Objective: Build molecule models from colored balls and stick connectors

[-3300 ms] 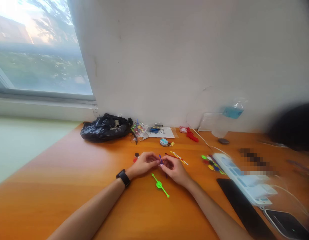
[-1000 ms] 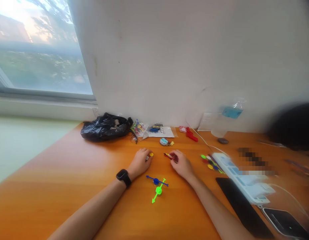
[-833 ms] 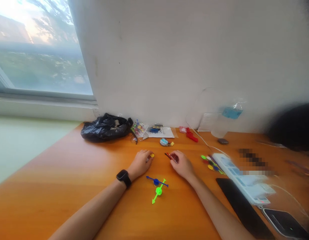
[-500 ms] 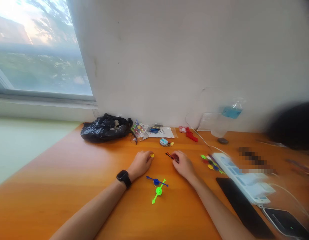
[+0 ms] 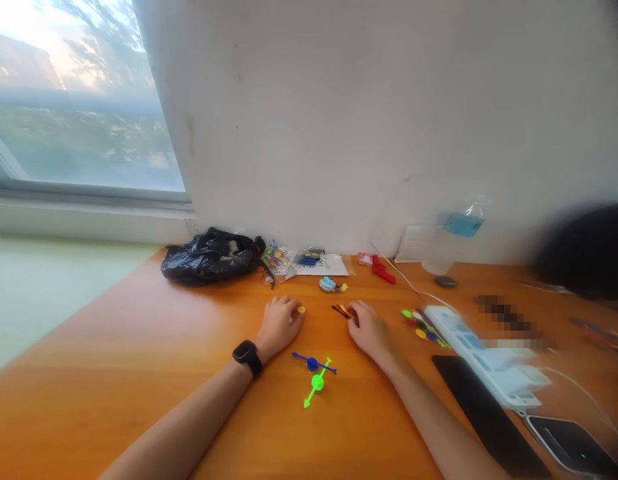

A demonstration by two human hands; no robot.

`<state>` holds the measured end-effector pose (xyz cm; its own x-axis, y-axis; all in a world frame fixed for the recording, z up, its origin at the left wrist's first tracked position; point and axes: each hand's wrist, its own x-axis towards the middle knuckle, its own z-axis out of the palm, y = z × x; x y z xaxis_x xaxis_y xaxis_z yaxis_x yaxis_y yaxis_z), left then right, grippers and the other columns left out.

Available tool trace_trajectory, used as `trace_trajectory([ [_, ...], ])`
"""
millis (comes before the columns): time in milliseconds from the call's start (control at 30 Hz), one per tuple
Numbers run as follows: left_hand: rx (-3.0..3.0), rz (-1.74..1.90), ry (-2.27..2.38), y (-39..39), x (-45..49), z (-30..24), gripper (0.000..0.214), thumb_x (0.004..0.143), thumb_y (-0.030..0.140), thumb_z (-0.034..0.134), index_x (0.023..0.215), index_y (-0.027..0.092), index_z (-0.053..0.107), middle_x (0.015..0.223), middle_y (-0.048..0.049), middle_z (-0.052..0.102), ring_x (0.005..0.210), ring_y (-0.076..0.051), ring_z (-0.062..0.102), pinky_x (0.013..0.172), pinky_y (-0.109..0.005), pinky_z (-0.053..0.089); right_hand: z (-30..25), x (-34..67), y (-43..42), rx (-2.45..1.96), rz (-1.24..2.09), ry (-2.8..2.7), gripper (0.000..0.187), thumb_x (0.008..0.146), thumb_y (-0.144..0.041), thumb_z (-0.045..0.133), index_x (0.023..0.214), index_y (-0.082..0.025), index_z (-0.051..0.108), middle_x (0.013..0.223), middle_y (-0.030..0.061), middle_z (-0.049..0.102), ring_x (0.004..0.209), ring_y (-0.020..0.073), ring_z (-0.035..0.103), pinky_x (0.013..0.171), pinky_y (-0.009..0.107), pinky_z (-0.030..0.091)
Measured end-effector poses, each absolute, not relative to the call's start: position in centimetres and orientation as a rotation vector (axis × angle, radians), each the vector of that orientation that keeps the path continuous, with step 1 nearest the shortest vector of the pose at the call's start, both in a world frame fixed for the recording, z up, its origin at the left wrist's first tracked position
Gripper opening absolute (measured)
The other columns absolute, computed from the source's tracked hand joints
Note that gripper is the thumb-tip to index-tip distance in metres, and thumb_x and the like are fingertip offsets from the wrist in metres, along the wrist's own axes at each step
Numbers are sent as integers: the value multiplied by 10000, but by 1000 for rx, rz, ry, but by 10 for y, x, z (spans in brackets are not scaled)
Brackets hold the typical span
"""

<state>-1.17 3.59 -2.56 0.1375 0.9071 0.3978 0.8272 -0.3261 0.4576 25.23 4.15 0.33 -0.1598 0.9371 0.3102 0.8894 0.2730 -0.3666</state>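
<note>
My left hand (image 5: 279, 325), with a black watch on its wrist, rests on the orange table (image 5: 139, 373); its fingers curl over a small yellow disc (image 5: 301, 309). My right hand (image 5: 369, 329) lies a little to the right, its fingers closed on a few thin red and yellow sticks (image 5: 341, 310). In front of both hands a blue stick with a disc (image 5: 313, 363) and a green stick with a disc (image 5: 317, 382) lie crossed on the table.
Against the wall lie a black plastic bag (image 5: 211, 255), a bag of coloured parts (image 5: 277, 259), a paper sheet (image 5: 321, 265) and a red tool (image 5: 383, 271). More coloured discs (image 5: 423, 325) sit beside a white power strip (image 5: 483, 357). A phone (image 5: 571, 450) lies at the right.
Since 3.3 s ago the hands have parted and set down the blue stick across the green one. Over the last second both hands have stayed almost still on the yellow disc and the sticks.
</note>
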Motion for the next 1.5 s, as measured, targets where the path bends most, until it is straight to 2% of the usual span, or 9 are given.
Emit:
trace_trajectory([
  [267, 2277, 925, 1744, 38, -12, -29, 166, 980, 359, 615, 1052, 252, 719, 1055, -71, 665, 1009, -262, 565, 834, -388, 398, 5, 251, 40, -1616, 84, -2110, 176, 867, -72, 569, 974, -186, 648, 969, 52, 668, 877, 193, 601, 698, 270, 366],
  [633, 2282, 939, 1727, 39, -13, -30, 155, 972, 342, 630, 1056, 245, 717, 1034, -68, 661, 1011, -262, 566, 833, -384, 404, 1, 252, 42, -1556, 11, -2063, 241, 909, -56, 492, 1006, -199, 660, 1029, 78, 693, 968, 243, 637, 736, 307, 409],
  [800, 2333, 939, 1586, 34, -12, -24, 208, 988, 361, 607, 1119, 271, 742, 1055, -74, 664, 996, -254, 574, 860, -386, 418, 5, 250, 41, -1447, 128, -1921, 230, 951, -129, 454, 1043, -212, 647, 1054, 84, 686, 869, 229, 658, 723, 315, 458],
  [933, 2404, 939, 1431, 30, -11, -22, 273, 968, 411, 645, 1205, 313, 737, 1093, -74, 666, 988, -247, 583, 874, -387, 428, 6, 243, 37, -1250, 298, -1936, 203, 969, -175, 466, 1063, -221, 640, 1053, 88, 680, 900, 232, 664, 771, 325, 513],
  [1100, 2379, 989, 1416, 32, -10, -25, 225, 950, 429, 675, 1083, 265, 751, 1051, -72, 668, 993, -244, 591, 862, -371, 442, 6, 233, 28, -1199, 349, -2172, 241, 946, -121, 488, 1073, -228, 663, 1063, 79, 696, 1013, 250, 651, 896, 379, 514],
  [1267, 2379, 993, 1384, 35, -11, -27, 218, 954, 447, 683, 1093, 304, 769, 1062, -59, 668, 978, -232, 587, 859, -361, 435, 9, 233, 24, -1240, 356, -2264, 196, 938, -138, 560, 1080, -224, 665, 1064, 75, 688, 1006, 242, 638, 875, 364, 510],
  [1500, 2386, 925, 1320, 37, -13, -25, 274, 972, 528, 654, 1149, 366, 787, 1081, -47, 669, 962, -215, 587, 854, -343, 425, 5, 237, 28, -1299, 341, -2256, 112, 964, -159, 541, 900, -212, 615, 998, 72, 657, 942, 225, 623, 809, 336, 492],
])
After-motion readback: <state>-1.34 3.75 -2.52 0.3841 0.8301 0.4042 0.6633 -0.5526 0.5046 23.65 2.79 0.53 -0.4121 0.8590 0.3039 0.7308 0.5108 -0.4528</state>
